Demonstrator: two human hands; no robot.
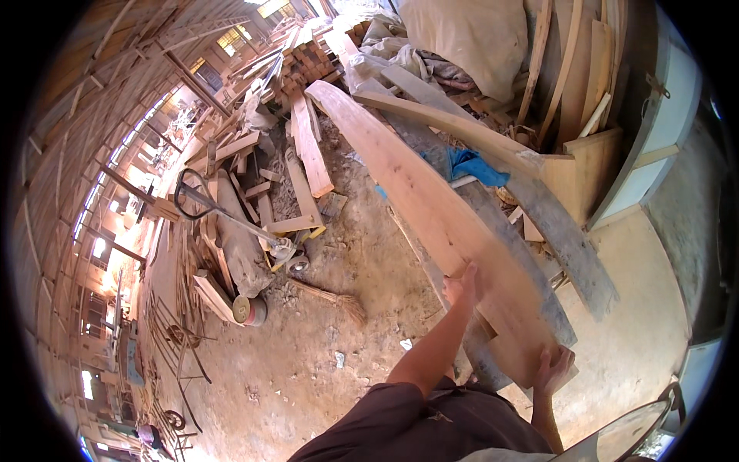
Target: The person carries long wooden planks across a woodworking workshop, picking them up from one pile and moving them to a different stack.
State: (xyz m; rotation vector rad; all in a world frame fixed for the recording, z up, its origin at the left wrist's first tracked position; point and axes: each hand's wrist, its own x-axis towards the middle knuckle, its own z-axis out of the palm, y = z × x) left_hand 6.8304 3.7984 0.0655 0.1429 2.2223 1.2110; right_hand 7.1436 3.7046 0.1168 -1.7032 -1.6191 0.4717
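Observation:
A long, wide wooden board [416, 192] runs from near my body toward the far pile of timber. My left hand [460, 285] grips its left edge partway along, fingers over the top face. At the near right corner, my right hand [553, 369] is closed around the board's end. Part of each hand's grip is hidden by the board. Under and beside it lie grey, weathered planks [573, 262]. A blue cloth [476, 165] lies just right of the board's middle.
Left of me are a straw broom [339, 299], a can [245, 309], a wheeled tool with a long handle [281, 248] and scattered offcuts [258, 189]. Stacked timber [308, 61] fills the far end. A light cabinet-like panel [647, 154] stands at the right.

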